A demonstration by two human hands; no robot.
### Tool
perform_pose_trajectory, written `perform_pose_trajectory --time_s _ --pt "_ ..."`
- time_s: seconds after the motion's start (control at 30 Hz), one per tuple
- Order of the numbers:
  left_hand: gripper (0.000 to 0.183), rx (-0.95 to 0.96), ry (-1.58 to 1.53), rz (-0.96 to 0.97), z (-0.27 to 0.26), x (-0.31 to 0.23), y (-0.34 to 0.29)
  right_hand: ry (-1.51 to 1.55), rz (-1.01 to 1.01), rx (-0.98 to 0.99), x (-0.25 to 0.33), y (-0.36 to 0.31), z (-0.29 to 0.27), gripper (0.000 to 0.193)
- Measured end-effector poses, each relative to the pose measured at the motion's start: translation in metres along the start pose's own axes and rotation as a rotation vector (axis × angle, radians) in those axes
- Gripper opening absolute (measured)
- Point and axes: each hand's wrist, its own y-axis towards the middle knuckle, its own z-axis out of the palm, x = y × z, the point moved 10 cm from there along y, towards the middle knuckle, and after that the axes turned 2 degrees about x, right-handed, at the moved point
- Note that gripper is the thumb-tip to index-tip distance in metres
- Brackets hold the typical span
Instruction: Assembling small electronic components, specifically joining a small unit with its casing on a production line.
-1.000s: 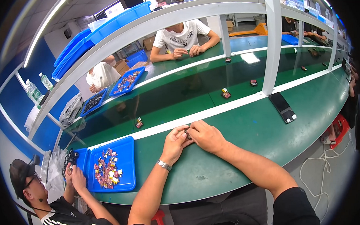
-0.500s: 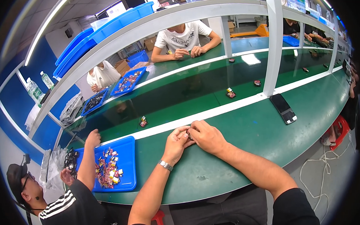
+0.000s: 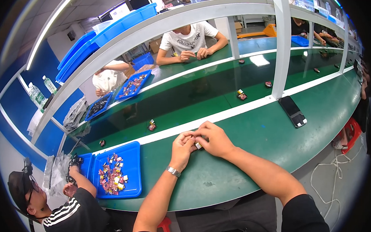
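Over the green table my two hands meet, fingers closed together around a small part with a white and yellow label point(image 3: 198, 145). My left hand point(image 3: 182, 148), with a metal watch at its wrist, pinches the part from the left. From the right, my right hand point(image 3: 214, 140) presses thumb and fingers against it. The fingers hide most of the part, so its exact kind does not show. To the left is a blue tray point(image 3: 139, 171) with a heap of small red, white and yellow parts point(image 3: 113, 177).
A white rail point(image 3: 222, 116) borders the green conveyor belt point(image 3: 198, 100), which carries spaced-out small parts point(image 3: 152, 125). A phone point(image 3: 292, 111) lies beside a white post point(image 3: 280, 58). At left, a co-worker's hand point(image 3: 74, 169) reaches among black parts. Across the belt sit other people.
The parts on the belt have shifted right, and another one shows at the left. The left co-worker's hand has drawn back from the belt to the black parts. A label now shows between my fingers.
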Motion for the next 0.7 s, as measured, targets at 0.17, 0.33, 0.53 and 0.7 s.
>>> perform_pose_trajectory --time_s 0.17,0.33,0.53,0.7 --pt "0.020 -0.028 0.046 -0.009 0.001 0.000 0.000 0.256 0.421 -0.014 -0.041 -0.011 0.010 0.015" --pt "0.024 0.052 0.023 0.025 0.006 0.000 0.000 0.288 0.443 -0.006 -0.039 -0.009 0.005 0.015" --pt "0.028 0.070 0.043 0.035 0.010 -0.002 0.001 0.303 0.430 -0.024 -0.041 -0.009 0.002 0.016" --pt "0.031 -0.086 0.029 0.155 -0.005 -0.018 -0.001 0.294 0.525 -0.111 -0.083 -0.003 -0.001 0.019"
